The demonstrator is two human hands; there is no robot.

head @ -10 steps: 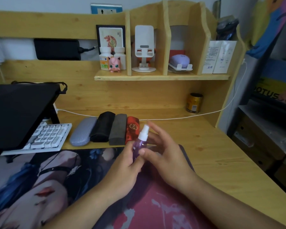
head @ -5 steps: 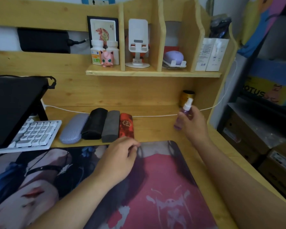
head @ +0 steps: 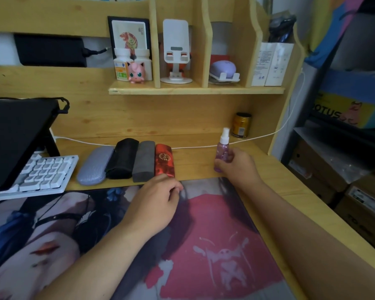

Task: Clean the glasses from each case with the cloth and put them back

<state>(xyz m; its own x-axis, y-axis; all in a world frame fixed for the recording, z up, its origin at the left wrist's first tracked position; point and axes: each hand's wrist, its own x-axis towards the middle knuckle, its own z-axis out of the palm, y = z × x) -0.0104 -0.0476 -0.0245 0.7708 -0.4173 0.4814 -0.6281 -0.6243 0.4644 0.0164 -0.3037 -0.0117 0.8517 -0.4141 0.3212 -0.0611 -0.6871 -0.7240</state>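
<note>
Right hand (head: 238,167) grips a purple spray bottle (head: 222,151), fingers curled round its lower body, bottle upright on the wooden tabletop (head: 279,182) just past the far edge of the printed desk mat (head: 214,234). Left hand (head: 158,202) rests on the mat's far edge, fingers loosely curled, holding nothing that shows, knuckles just in front of the red glasses case (head: 164,159). Four cases lie side by side in a row on the tabletop, touching: lilac case (head: 94,166) at left, then black case (head: 122,158), grey case (head: 143,161), red one at right. The row sits just beyond the left hand and well left of the right hand and bottle. All cases closed; no cloth visible. White cable (head: 193,147) runs behind the cases. White keyboard (head: 41,174) at far left, gold tin (head: 241,125) behind the bottle.
</note>
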